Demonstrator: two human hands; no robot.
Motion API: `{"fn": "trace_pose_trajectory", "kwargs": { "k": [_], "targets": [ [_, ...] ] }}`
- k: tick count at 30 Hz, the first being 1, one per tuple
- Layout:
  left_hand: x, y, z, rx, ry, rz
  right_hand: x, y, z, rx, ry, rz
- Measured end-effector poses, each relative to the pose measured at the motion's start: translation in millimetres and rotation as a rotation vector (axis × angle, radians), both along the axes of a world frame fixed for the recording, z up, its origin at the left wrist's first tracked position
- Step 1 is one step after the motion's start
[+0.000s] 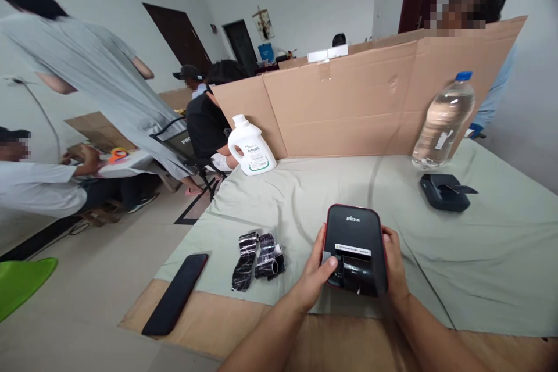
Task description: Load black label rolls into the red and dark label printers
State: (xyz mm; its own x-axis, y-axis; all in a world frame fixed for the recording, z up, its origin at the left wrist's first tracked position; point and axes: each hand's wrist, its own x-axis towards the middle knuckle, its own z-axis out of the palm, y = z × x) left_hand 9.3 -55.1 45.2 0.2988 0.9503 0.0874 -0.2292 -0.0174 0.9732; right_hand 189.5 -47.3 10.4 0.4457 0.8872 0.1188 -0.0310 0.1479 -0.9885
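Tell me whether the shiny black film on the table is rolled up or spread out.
Partly unrolled: strips of the film run out from rolled ends, to the left of your left hand.

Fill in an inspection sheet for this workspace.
Surface: wrinkled green cloth over a table, bare wood at the near edge.
Work items: black device, held; black film rolls left of it.
Clutter: dark slab, across cloth and wood; white jug and clear bottle near the cardboard; small black case at right.
Hands: left hand and right hand grip the device's sides.
Cables: cord on the left wall.
Surroundings: cardboard behind; people beyond.
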Motion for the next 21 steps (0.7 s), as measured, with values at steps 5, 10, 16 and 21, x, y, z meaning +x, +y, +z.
{"fn": "trace_pose_trajectory", "kwargs": {
  "k": [5, 10, 16, 21],
  "targets": [
    [-14, 30, 11.2, -0.207, -0.172, -0.013, -4, 2, -5.5, 0.059, -0.125, 0.059],
    [-59, 115, 20.0, -0.49, -0.231, 0.25, -8, 11, -28.0, -0.039, -0.199, 0.117],
    [-130, 212, 41.1, -0.438, -0.201, 0.593, -9, 12, -25.1, -0.13, -0.372, 0.193],
    [-157, 235, 31.9, -0.378, -0.104, 0.707, -10, 12, -20.8, -0.134, -0.461, 0.201]
  ]
}}
